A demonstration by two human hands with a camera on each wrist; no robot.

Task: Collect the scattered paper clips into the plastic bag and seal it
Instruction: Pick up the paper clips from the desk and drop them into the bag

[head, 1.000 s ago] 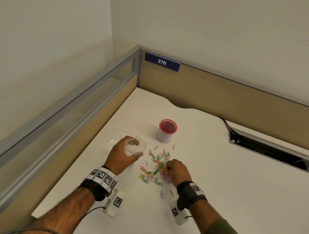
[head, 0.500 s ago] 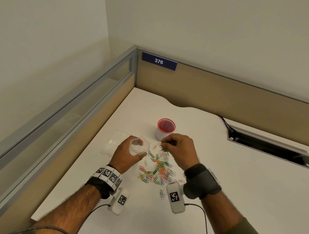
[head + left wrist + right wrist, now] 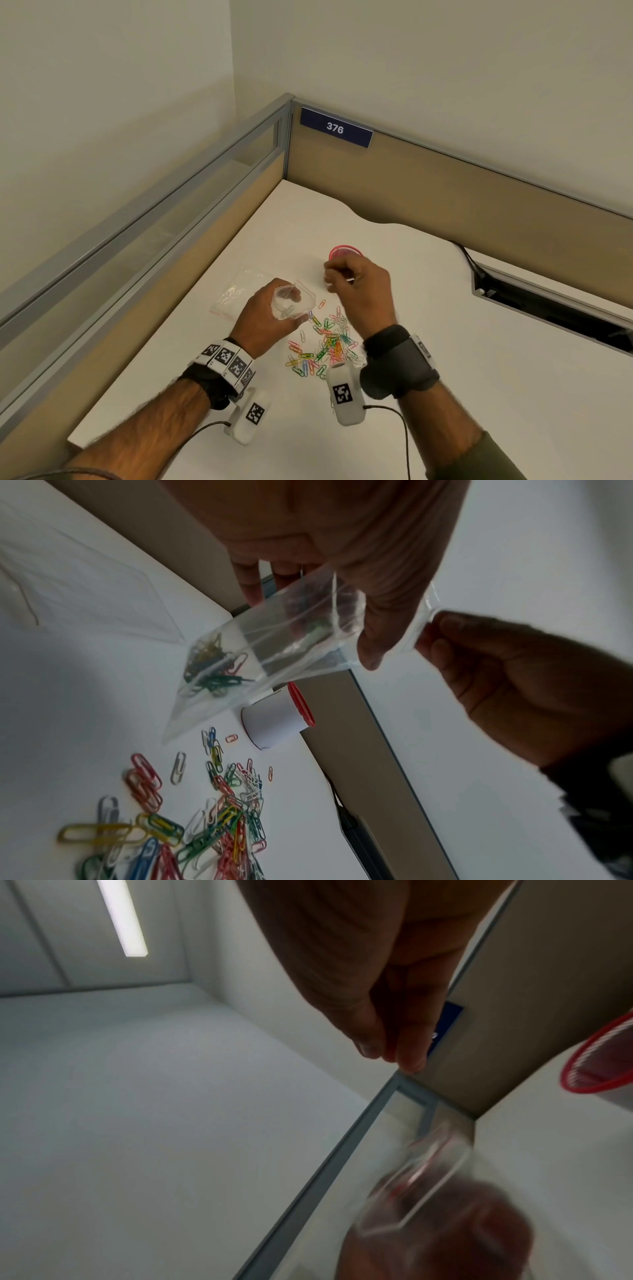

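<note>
My left hand [image 3: 263, 313] grips a small clear plastic bag [image 3: 295, 303] by its mouth, a little above the desk. The left wrist view shows the bag [image 3: 291, 642] hanging open, with several coloured clips [image 3: 209, 666] in its lower corner. A loose pile of coloured paper clips [image 3: 329, 349] lies on the white desk below and right of the bag, and it also fills the lower left wrist view [image 3: 222, 818]. My right hand [image 3: 352, 284] is raised just right of the bag's mouth with its fingers curled. Its thumb and fingertips [image 3: 394, 1050] press together, and no clip shows between them.
A white cup with a red mesh rim [image 3: 346, 251] stands just behind my right hand. A second clear bag [image 3: 236, 291] lies flat on the desk to the left. Partition walls [image 3: 445, 192] close the desk's back and left, and a cable slot [image 3: 548, 308] opens at the right.
My right hand left the clip pile, rose and moved up beside the bag's mouth. My left hand has kept the bag raised and open.
</note>
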